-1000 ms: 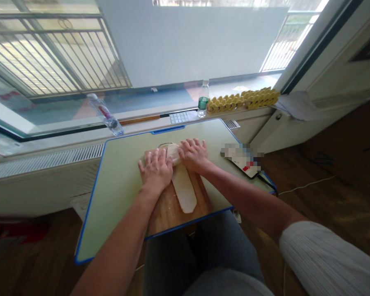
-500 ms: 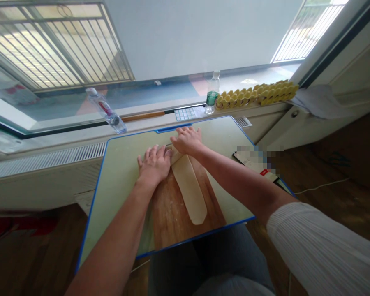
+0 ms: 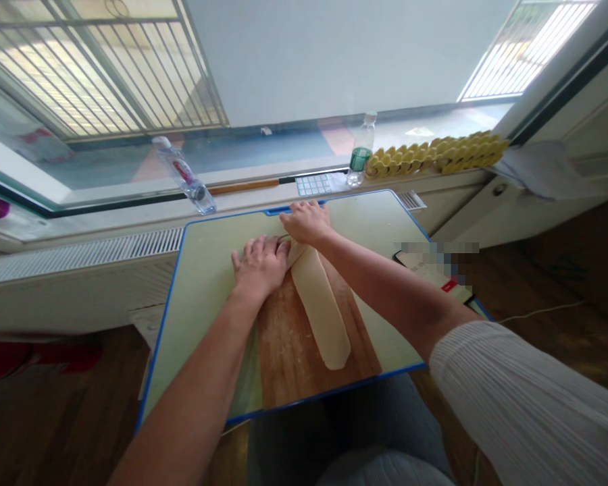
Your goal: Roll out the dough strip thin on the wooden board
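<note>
A long pale strip of dough (image 3: 324, 314) lies on a wooden board (image 3: 288, 358). Across its far end runs a slanted pale rod (image 3: 295, 255), which looks like a rolling pin. Only a short middle piece of it shows between my hands. My left hand (image 3: 263, 263) presses over the near left end, fingers somewhat spread and bent down over it. Farther off and to the right, my right hand (image 3: 308, 221) is closed over the other end. Both palms face down and hide the rod's ends.
The board lies on a pale green folding table (image 3: 207, 263) with a blue edge. At its right rests a flat, partly blurred device (image 3: 425, 273). On the window sill stand a leaning bottle (image 3: 185, 177), an upright bottle (image 3: 361, 155), a wooden stick (image 3: 248, 187) and yellow egg-carton-like trays (image 3: 436, 156).
My hands and the rod have shifted slightly away from me along the strip, so more dough shows on the near side. The whole view has swung a little to the left.
</note>
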Available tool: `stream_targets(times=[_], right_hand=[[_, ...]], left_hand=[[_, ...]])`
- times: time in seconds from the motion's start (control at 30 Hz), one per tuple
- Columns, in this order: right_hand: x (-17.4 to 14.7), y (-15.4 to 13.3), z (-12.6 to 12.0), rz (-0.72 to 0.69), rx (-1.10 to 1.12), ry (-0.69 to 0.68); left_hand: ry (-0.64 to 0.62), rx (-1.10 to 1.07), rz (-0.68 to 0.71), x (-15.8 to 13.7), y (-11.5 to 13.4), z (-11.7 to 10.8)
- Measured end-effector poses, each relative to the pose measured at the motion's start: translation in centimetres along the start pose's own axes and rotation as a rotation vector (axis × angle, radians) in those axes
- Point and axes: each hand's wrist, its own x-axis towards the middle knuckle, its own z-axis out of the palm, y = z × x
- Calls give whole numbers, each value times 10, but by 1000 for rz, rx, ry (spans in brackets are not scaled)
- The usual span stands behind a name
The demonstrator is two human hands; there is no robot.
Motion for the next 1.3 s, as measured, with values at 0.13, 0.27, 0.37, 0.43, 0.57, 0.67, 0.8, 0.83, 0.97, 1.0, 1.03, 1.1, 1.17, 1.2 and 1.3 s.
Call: stream_targets(times=[0.13,0.27,0.37,0.43,0.57,0.67,0.8,0.83,0.97,1.0,1.03,1.1,1.17,1.2,1.3], right_hand=[[-22,14,-5,4,-36,44],[-63,31,-12,-5,-88,75],[-102,45,-17,2,-124,58],[-128,55,-21,16,-132,62],[-170,68,-30,16,-123,73],[-185,69,-32,7,-101,82],[-179,60,-27,-18,-77,87],[-174,57,-26,-26,-75,82],[-148,50,-27,-19,-85,70],[-141,50,-29,-12,-93,64],[-134,51,-30,-13,-102,53],[-121,55,-32,-24,-124,19],[-106,60,-31,-29,-138,-11],[-99,62,-30,-24,-139,-19],[-79,67,-27,5,-116,-31]], left_hand=[[20,34,29,-12,9,4],[110,90,132,-36,24,12],[146,92,217,-59,33,21],[170,80,284,-74,35,26],[227,77,310,-89,27,27],[181,74,254,-83,17,20],[76,48,173,-56,11,12],[65,49,163,-48,11,11],[56,93,153,-17,18,7],[53,106,152,-10,20,5],[50,118,150,-4,23,4],[42,133,141,9,28,0],[30,140,129,22,31,-3],[22,142,124,28,33,-5],[-10,146,127,47,33,-7]])
